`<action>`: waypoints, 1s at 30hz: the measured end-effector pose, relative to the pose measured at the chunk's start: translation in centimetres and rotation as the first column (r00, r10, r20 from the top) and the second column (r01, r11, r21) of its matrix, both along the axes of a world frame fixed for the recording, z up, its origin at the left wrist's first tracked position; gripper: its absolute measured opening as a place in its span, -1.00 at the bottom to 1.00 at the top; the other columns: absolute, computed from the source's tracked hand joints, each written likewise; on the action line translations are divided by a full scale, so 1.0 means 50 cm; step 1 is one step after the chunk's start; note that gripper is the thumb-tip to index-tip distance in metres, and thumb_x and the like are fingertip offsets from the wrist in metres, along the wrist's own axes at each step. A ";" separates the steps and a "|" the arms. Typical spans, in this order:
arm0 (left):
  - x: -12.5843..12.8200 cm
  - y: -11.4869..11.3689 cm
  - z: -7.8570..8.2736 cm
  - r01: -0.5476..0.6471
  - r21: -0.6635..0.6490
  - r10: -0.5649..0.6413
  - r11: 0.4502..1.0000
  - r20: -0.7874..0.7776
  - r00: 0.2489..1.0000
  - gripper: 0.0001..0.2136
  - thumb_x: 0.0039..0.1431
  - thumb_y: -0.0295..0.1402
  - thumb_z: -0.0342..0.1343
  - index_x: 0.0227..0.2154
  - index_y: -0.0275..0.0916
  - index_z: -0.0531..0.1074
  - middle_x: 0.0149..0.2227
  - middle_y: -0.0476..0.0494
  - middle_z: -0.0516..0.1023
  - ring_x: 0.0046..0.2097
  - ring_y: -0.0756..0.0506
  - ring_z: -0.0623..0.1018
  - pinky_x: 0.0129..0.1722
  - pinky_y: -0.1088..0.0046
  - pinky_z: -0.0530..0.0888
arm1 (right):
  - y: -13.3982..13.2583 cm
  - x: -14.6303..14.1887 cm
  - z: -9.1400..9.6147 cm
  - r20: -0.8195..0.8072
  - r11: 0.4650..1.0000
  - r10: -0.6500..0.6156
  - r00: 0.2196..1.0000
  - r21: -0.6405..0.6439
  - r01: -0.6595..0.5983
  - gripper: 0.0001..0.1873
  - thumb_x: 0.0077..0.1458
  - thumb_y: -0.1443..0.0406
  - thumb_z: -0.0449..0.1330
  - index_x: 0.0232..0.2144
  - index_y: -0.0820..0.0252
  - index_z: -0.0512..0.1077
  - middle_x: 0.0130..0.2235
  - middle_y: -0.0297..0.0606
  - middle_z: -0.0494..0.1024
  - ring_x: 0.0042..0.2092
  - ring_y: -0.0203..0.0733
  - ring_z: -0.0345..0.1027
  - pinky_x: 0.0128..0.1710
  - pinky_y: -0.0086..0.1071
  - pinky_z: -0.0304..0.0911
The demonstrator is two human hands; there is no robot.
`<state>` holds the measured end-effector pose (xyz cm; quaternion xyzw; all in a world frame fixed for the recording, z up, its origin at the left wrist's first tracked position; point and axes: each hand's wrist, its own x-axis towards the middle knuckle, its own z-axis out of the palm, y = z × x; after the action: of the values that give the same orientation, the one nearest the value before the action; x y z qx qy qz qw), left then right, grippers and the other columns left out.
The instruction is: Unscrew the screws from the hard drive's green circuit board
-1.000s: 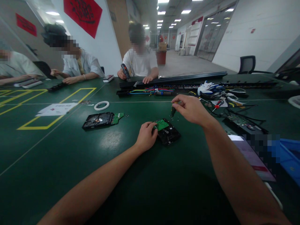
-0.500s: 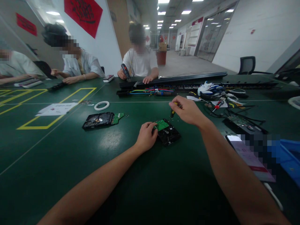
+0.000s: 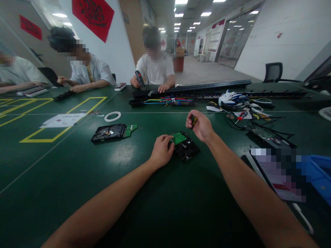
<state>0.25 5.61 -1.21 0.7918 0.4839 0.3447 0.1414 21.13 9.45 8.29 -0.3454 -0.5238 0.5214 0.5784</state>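
Note:
A black hard drive (image 3: 188, 150) lies on the green table in front of me, with a green circuit board (image 3: 179, 138) on its upper left part. My left hand (image 3: 162, 150) grips the drive's left edge, thumb and fingers closed at the board's corner. My right hand (image 3: 198, 125) is wrapped round a screwdriver (image 3: 193, 120) with a yellow and black handle, just above the drive's far right corner. The screwdriver's thin shaft points down toward the drive; whether its tip touches cannot be made out. Tiny screws lie on the table behind the drive.
To the left lies another hard drive (image 3: 110, 133) with a green board sticking out, near a white ring (image 3: 112, 116). Long black strips with coloured wires (image 3: 160, 101) cross the far side. Gloves (image 3: 230, 99), cables and a blue bin (image 3: 320, 172) are right. Co-workers sit opposite.
My right hand has turned and lowered slightly, tilting the screwdriver, with its palm side now showing more. My left hand and the hard drive stay in place.

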 end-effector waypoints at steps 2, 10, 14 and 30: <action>-0.001 0.001 -0.002 0.000 0.002 0.000 1.000 -0.003 1.000 -0.68 0.39 -0.37 0.10 0.14 -0.22 0.49 0.13 -0.33 0.51 0.22 -0.30 0.47 0.27 0.01 0.44 | -0.001 -0.002 -0.001 -0.008 1.000 0.013 1.000 -0.008 -0.013 -0.63 0.21 -0.09 0.13 -0.40 0.03 0.39 -0.49 -0.44 0.22 -0.48 -0.25 0.13 -0.37 -0.29 0.24; -0.001 0.003 -0.004 0.005 0.012 -0.005 1.000 -0.002 1.000 -0.69 0.39 -0.37 0.10 0.14 -0.25 0.50 0.12 -0.34 0.51 0.21 -0.30 0.47 0.27 0.01 0.43 | 0.000 -0.001 -0.006 -0.074 0.996 0.080 0.994 -0.041 -0.083 -0.62 0.23 -0.04 0.10 -0.48 0.05 0.32 -0.49 -0.39 0.28 -0.49 -0.24 0.14 -0.39 -0.28 0.22; 0.000 0.003 -0.004 -0.003 0.008 0.003 1.000 -0.005 1.000 -0.69 0.38 -0.37 0.10 0.13 -0.21 0.50 0.11 -0.32 0.52 0.21 -0.29 0.48 0.26 0.01 0.45 | 0.006 0.006 -0.011 -0.047 0.994 0.082 0.996 -0.069 -0.085 -0.58 0.21 -0.10 0.08 -0.48 0.03 0.29 -0.53 -0.41 0.29 -0.52 -0.23 0.12 -0.43 -0.29 0.17; 0.000 0.005 -0.006 -0.003 0.003 0.003 1.000 -0.012 1.000 -0.69 0.39 -0.37 0.11 0.14 -0.22 0.49 0.13 -0.32 0.51 0.22 -0.29 0.47 0.28 0.02 0.43 | 0.008 0.006 -0.023 -0.082 0.995 0.095 0.992 -0.002 -0.095 -0.59 0.27 -0.09 0.09 -0.35 0.03 0.50 -0.55 -0.47 0.18 -0.54 -0.28 0.02 -0.48 -0.32 0.05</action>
<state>0.24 5.84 -1.53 0.7932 0.4856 0.3411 0.1367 21.41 9.85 7.13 -0.3001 -0.5137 0.5639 0.5728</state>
